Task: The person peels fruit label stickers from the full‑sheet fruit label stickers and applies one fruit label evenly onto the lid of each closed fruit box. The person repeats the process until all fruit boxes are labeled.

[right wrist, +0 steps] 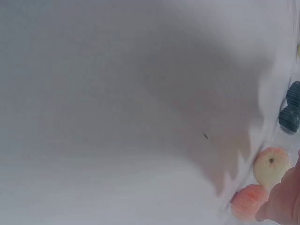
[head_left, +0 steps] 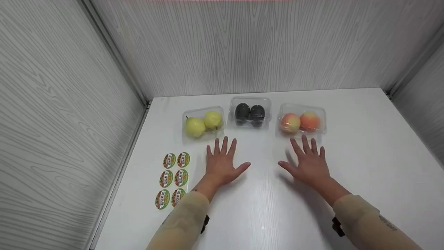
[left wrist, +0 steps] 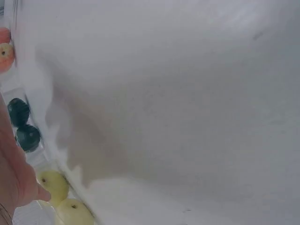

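My left hand (head_left: pixel 221 167) is spread palm down with straight fingers, just in front of a clear plastic box holding two yellow-green pears (head_left: pixel 195 127). Fingers likewise spread, my right hand (head_left: pixel 309 167) is in front of another clear box with two red-and-yellow peaches (head_left: pixel 309 121). Neither hand holds anything. Between those boxes and slightly farther back, a third clear box (head_left: pixel 249 100) contains two dark, egg-shaped avocados (head_left: pixel 257 114). Left of my left hand lie several round, colourful stickers (head_left: pixel 166 178) in two columns, one partly hidden by my forearm.
The white table (head_left: pixel 263 215) meets a grey wood-grain panel (head_left: pixel 222 48) at the back. Similar panels stand along the left (head_left: pixel 62 104) and right sides. Shadows of the hands fall on the tabletop in both wrist views.
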### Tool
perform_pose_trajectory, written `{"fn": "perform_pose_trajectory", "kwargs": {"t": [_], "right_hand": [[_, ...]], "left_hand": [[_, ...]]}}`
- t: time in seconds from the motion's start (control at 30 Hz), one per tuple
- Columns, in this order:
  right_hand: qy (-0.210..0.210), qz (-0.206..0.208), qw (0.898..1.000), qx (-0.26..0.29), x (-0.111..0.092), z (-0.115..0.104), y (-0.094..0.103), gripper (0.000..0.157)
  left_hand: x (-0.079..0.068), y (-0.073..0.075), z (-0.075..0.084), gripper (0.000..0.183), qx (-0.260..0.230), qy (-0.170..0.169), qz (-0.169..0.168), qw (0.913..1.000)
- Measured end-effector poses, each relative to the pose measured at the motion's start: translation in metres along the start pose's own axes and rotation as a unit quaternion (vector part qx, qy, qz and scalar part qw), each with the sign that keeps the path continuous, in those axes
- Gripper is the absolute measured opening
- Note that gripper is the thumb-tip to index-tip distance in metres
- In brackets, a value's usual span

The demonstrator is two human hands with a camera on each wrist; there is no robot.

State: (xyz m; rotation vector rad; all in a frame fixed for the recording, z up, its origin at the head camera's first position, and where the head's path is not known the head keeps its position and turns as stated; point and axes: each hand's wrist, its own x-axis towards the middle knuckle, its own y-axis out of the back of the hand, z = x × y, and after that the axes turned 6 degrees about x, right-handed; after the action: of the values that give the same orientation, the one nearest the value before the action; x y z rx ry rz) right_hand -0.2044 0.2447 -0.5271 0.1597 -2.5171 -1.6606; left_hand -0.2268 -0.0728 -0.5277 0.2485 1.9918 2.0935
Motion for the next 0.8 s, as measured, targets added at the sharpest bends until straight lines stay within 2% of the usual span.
{"fn": "perform_pose_trajectory", "kwargs": {"t": [0.37,0.63,0.8], "right_hand": [[-0.009,0.031,0.999,0.019,0.003,0.013,0.032,0.102],[-0.047,0.037,0.997,0.053,0.015,0.030,0.052,0.105],[-0.071,0.041,0.993,0.083,0.025,0.043,0.060,0.107]], "left_hand": [[0.022,0.020,0.016,0.103,-0.016,-0.013,0.017,0.9996],[0.047,0.037,0.035,0.100,-0.054,-0.025,0.042,0.9973],[0.064,0.047,0.052,0.098,-0.102,-0.031,0.055,0.9928]]}}
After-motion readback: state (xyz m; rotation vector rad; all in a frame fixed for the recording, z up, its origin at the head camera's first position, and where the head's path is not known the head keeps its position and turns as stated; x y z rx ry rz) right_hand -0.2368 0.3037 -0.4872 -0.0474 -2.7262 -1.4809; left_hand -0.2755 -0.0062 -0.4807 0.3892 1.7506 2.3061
